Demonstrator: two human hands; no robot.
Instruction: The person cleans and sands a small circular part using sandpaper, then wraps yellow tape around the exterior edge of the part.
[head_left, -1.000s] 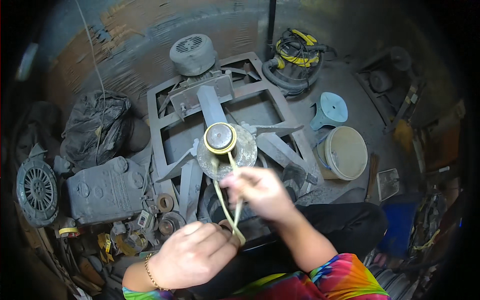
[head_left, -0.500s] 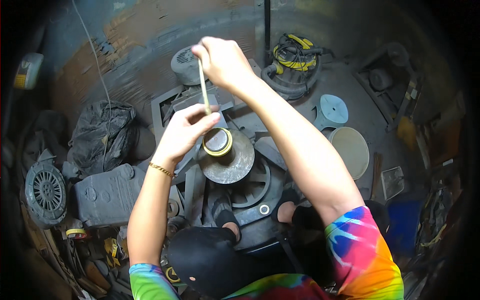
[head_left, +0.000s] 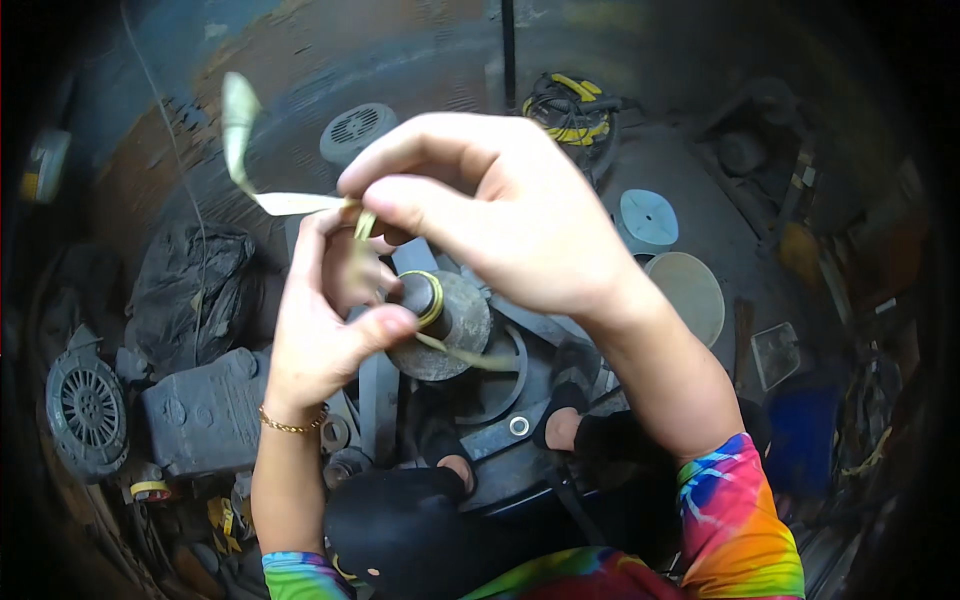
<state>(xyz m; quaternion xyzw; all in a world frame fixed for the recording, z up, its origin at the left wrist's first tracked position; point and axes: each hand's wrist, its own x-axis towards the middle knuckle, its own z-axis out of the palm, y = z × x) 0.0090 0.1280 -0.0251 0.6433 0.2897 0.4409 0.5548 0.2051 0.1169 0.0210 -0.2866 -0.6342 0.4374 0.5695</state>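
Observation:
A pale yellow-green strip [head_left: 298, 203], like flat tape or band, is pinched between the thumb and fingers of my right hand [head_left: 520, 220]. One length sticks out to the left and bends upward; another hangs down in a blur. Just below and left is my left hand [head_left: 315, 320], thumb and curled fingers apart around the hanging part, with no firm grip showing. Beneath the hands, a dark round hub [head_left: 416, 290] with a yellow ring stands on a grey metal disc [head_left: 452, 355]. A blurred end of strip crosses the disc toward the right.
At left are a finned motor [head_left: 88, 402], a dusty grey housing [head_left: 205, 410] and a black plastic bag [head_left: 190, 290]. A yellow-black vacuum [head_left: 570, 110], a light blue stool [head_left: 648, 220] and a round bucket [head_left: 688, 298] stand at right. My feet flank the machine base.
My right hand has come down and nearer, still with the strip. The strip, earlier stretched between both hands, now bends loosely. My left thumb has parted from the fingers.

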